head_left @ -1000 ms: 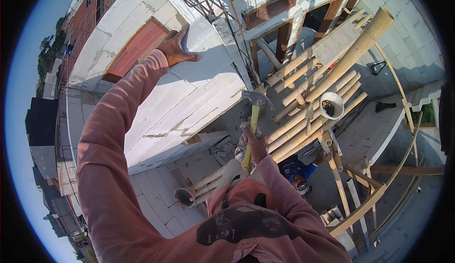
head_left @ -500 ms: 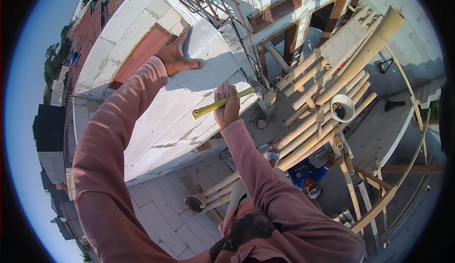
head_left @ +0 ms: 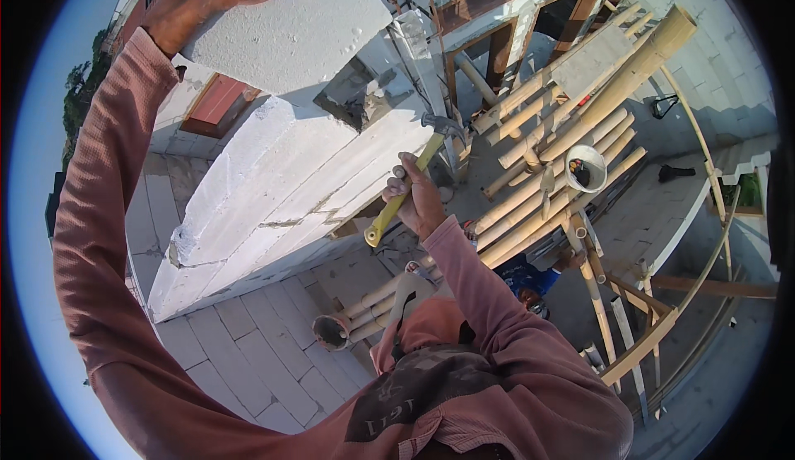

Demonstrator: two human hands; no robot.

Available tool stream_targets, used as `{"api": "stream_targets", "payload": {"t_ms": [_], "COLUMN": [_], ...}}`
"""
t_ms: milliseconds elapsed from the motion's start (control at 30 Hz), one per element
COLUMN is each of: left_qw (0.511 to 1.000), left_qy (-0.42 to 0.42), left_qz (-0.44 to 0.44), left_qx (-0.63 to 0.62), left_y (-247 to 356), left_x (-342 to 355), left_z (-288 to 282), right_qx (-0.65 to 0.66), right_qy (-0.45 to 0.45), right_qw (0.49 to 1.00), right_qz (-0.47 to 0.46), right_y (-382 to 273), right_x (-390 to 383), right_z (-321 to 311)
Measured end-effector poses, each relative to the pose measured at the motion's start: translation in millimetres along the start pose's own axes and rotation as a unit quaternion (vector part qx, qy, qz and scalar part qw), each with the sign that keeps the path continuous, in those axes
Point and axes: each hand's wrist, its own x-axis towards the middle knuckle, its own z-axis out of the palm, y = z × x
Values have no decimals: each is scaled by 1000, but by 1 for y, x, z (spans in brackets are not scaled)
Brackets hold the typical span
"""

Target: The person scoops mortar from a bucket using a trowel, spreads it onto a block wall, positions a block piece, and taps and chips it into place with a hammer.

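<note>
A pale lightweight concrete block (head_left: pixel 302 29) is raised at the wall's upper end. My left hand (head_left: pixel 195 4) grips its left edge, thumb over the face; some fingertips are cut off by the picture's edge. Below the block runs the white block wall (head_left: pixel 281 183), with a rough dark gap (head_left: pixel 346 94) showing beside the block's lower edge. In my closed right hand (head_left: pixel 418 199) is a claw hammer (head_left: pixel 431 150) with a yellow handle. Its metal head points away from me, over or near the wall's right edge; contact cannot be made out.
Bamboo scaffolding (head_left: pixel 522 226) stands at the right, with a white bucket (head_left: pixel 585 168) holding small items and a trowel (head_left: pixel 546 191) on it. Lower down is a person in blue (head_left: pixel 523 274). Thin steel bars (head_left: pixel 431 4) rise beyond the wall.
The block has come up and toward me with my left hand, uncovering the gap. My right hand and the hammer have shifted slightly nearer, the hammer's head now plainly visible.
</note>
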Motion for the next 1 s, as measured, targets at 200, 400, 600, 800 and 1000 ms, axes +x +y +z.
{"api": "stream_targets", "payload": {"t_ms": [200, 400, 600, 800, 1000], "left_qw": [976, 967, 893, 879, 904], "left_qy": [167, 192, 184, 158, 117], "left_qz": [6, -74, -219, -335, -385], "left_qx": [-139, -148, -348, -299, -143], "left_y": [15, 28, 22, -22, -4], "left_x": [-73, -188, -317, -431, -480], "left_z": [-59, -36, 77, 228, 265], "right_qx": [-388, -678, -718, -764, -651], "right_qy": [209, 254, 138, 213, 232], "right_qw": [897, 673, 641, 600, 723], "right_qz": [29, -153, -234, -101, -17], "right_y": [-34, -44, -22, 1, 46], "right_x": [-117, -190, -191, -191, -182], "right_z": [-83, -104, -55, -83, -64]}}
